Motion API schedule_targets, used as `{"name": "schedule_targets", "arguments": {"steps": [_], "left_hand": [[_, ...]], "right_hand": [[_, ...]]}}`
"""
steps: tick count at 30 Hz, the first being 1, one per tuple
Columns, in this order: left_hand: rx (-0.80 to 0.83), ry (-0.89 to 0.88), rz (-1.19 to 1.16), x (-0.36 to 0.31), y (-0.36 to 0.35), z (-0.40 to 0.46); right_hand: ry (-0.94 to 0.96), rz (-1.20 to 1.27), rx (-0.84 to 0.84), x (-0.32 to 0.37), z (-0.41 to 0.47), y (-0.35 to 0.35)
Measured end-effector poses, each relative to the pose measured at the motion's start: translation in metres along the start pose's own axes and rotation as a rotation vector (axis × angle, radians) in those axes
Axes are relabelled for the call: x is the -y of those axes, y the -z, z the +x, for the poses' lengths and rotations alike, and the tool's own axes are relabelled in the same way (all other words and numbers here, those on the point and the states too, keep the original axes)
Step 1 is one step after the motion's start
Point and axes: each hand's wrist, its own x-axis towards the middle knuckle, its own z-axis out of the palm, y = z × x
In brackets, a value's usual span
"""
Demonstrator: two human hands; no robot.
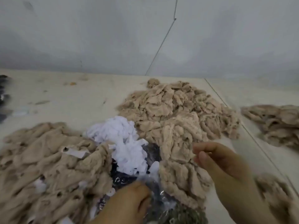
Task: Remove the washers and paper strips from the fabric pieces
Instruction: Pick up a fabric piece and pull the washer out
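A large heap of beige fabric pieces (174, 113) lies in the middle of the table, and another beige heap (48, 167) with holes and a white paper strip (76, 153) lies at the left. Between them sits a pile of white paper strips (127, 143) over a clear plastic bag of dark metal washers (155, 196). My left hand (129, 202) reaches into that bag area with its fingers curled down; what they hold is hidden. My right hand (221, 160) hovers over the middle heap's near edge, thumb and forefinger pinched together, apparently on a thin bit of fabric.
A third beige fabric heap (275, 122) lies at the far right, and more blurred fabric (278, 196) is near my right wrist. Dark items (4, 94) sit at the left edge. A grey wall (145, 38) rises behind the table.
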Motion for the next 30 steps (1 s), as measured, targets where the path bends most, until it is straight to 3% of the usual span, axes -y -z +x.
{"name": "schedule_targets", "arguments": {"steps": [5, 10, 17, 20, 25, 30], "left_hand": [[-0.097, -0.193, 0.023, -0.002, -0.041, 0.029], [-0.228, -0.287, 0.061, 0.008, -0.072, 0.032], [-0.31, -0.17, 0.048, 0.009, -0.088, 0.035], [-0.378, -0.146, -0.001, 0.005, -0.092, 0.031], [-0.412, -0.057, -0.167, -0.001, -0.093, 0.028], [-0.41, 0.063, -0.699, 0.004, -0.088, 0.017]], "right_hand": [[-0.06, -0.431, 0.132, -0.103, -0.022, -0.019], [0.207, -0.836, 0.092, -0.152, -0.029, -0.024], [0.217, -1.123, 0.225, -0.161, -0.022, -0.032], [0.153, -1.046, 0.199, -0.16, -0.02, -0.039], [0.44, -0.748, -0.119, -0.152, -0.033, -0.047], [0.517, -0.472, 0.102, -0.156, -0.047, -0.056]]}}
